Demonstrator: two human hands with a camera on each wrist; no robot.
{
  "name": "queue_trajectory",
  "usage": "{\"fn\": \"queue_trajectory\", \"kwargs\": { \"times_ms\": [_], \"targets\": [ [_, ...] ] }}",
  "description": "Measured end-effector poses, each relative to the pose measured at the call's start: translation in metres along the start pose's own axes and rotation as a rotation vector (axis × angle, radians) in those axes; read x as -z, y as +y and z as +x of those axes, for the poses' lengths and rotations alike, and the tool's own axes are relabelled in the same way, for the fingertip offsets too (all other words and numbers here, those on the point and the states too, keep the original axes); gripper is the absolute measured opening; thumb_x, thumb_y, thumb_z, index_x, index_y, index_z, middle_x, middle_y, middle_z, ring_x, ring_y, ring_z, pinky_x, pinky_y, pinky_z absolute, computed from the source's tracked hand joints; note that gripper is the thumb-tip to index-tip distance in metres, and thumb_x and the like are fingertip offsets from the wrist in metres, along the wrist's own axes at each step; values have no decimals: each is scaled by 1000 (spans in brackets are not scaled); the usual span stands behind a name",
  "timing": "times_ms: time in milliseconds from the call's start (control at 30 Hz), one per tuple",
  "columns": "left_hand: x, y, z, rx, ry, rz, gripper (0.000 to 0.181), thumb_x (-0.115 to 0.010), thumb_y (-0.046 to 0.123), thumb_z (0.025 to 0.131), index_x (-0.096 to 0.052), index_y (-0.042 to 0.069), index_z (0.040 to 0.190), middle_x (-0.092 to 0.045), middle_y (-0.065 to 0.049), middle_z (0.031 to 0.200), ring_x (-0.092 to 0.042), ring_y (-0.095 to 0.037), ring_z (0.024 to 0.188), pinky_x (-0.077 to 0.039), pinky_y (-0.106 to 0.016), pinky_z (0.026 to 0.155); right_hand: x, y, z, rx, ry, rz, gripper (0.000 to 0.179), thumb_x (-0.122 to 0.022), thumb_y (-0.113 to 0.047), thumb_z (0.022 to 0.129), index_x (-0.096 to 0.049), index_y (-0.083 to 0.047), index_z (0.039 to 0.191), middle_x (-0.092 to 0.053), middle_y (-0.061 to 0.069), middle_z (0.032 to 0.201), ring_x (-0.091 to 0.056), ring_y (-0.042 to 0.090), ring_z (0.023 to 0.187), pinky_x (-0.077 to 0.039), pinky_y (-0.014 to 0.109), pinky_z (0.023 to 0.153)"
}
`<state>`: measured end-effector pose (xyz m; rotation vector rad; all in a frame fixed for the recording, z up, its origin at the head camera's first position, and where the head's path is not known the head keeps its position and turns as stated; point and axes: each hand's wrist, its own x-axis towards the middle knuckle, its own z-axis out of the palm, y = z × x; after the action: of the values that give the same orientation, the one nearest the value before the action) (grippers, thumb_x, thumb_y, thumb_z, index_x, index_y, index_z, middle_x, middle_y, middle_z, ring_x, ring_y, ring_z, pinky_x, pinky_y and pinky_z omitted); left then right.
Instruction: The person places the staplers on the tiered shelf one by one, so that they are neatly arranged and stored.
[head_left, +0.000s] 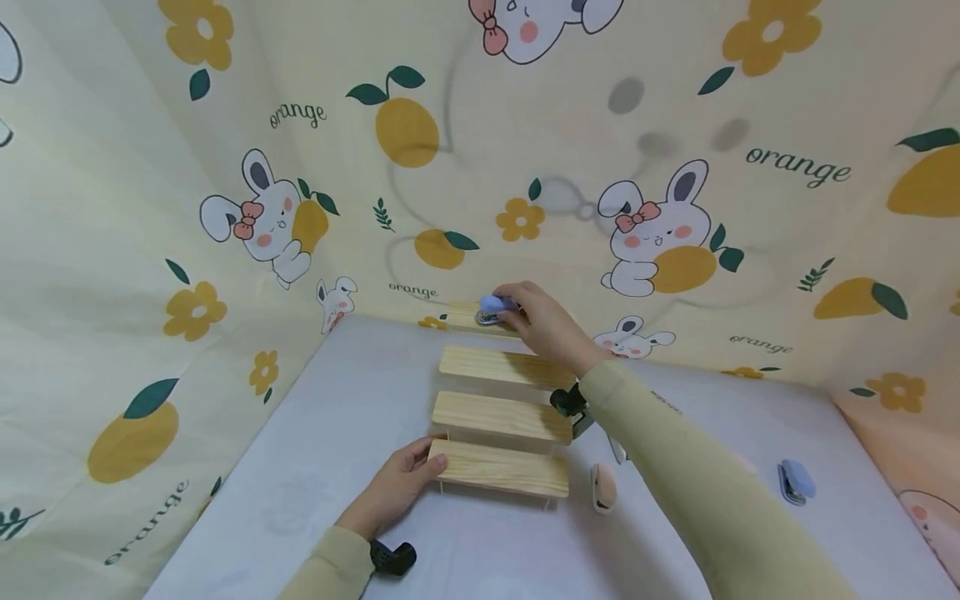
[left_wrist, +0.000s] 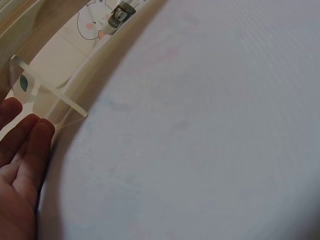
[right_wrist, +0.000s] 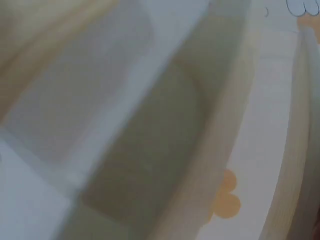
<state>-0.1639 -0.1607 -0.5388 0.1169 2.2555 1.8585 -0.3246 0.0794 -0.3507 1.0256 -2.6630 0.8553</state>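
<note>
A tiered stand of pale wooden boards (head_left: 501, 417) stands on the white table, its steps rising toward the back. My right hand (head_left: 546, 321) reaches to the highest board (head_left: 461, 319) and holds a small blue stapler (head_left: 491, 307) between thumb and fingers, right at the board's surface. My left hand (head_left: 401, 483) grips the left end of the lowest board (head_left: 502, 468), thumb on its top. In the left wrist view, the left fingers (left_wrist: 35, 145) lie beside a thin clear leg (left_wrist: 55, 92) of the stand. The right wrist view is blurred and leaves the right hand out.
A pale peach stapler (head_left: 604, 487) lies right of the lowest board. Another blue stapler (head_left: 797, 482) sits farther right on the table (head_left: 720, 533). A metallic thing (head_left: 582, 423) is partly hidden by the right sleeve. Cloth printed with rabbits and oranges (head_left: 525, 125) hangs close behind the stand.
</note>
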Motion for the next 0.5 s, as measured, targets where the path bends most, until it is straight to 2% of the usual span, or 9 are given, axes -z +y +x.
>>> {"fn": "queue_trajectory", "kwargs": {
  "times_ms": [100, 167, 333, 400, 500],
  "targets": [
    [0, -2, -1, -3, 6, -4, 65, -60, 43, 94, -42, 5, 144, -44, -15, 145, -42, -27, 133, -32, -43, 109, -4, -1, 1, -29, -24, -13, 34, -55, -22, 100, -53, -14, 132, -52, 5, 125, -52, 18, 107, -46, 35, 97],
    [0, -2, -2, -7, 3, -7, 64, -61, 41, 95, -42, 5, 144, -44, -16, 145, -42, -27, 133, -33, -43, 109, -7, -5, -1, -74, 6, -52, 43, -57, -35, 98, -51, -13, 135, -51, 8, 127, -51, 21, 108, -46, 38, 96],
    [2, 1, -3, -23, 9, 27, 66, -60, 47, 93, -44, 7, 143, -46, -15, 144, -43, -26, 132, -33, -43, 109, -17, -24, -2, -307, 172, -129, 85, -49, -75, 83, -49, -6, 131, -52, 15, 119, -48, 30, 106, -41, 47, 93],
    [3, 3, -2, -25, 10, 33, 67, -60, 49, 93, -45, 8, 143, -46, -14, 145, -43, -26, 132, -32, -44, 109, -20, -30, 0, -391, 207, -129, 95, -43, -84, 77, -49, -4, 128, -52, 14, 114, -47, 32, 104, -38, 49, 92],
    [2, 3, -2, -15, 4, 27, 67, -59, 51, 92, -45, 10, 143, -46, -12, 145, -43, -26, 132, -32, -44, 109, -23, -35, 5, -460, 206, -128, 98, -39, -88, 75, -47, -3, 124, -51, 13, 109, -46, 32, 101, -36, 49, 92]
  ]
}}
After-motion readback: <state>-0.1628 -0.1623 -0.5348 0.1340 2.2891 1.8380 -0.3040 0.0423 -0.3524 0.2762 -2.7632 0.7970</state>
